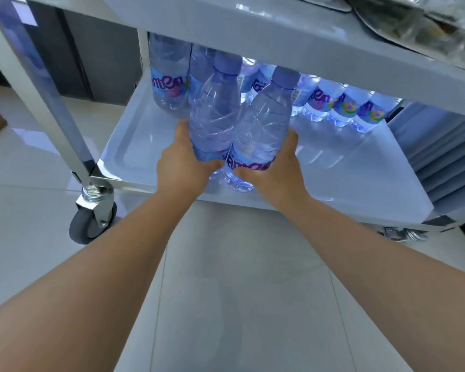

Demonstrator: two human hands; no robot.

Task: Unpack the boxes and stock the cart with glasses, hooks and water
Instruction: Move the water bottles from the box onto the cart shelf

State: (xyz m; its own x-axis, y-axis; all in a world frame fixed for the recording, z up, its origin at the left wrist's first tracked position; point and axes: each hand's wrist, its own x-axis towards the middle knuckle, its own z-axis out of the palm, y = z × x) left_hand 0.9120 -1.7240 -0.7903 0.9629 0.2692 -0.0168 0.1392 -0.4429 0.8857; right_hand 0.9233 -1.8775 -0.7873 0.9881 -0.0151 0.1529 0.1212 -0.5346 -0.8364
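My left hand (181, 159) grips one water bottle (214, 114), right hand (275, 162) another (262, 124), both low on label; long axes upright, tipped away; stocked row (341, 108) on cart shelf (333, 167) beyond my hands, free spot straight ahead

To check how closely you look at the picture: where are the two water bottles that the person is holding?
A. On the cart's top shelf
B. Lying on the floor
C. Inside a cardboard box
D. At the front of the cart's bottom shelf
D: the left hand and right hand each grip a bottle over the front of the bottom shelf.
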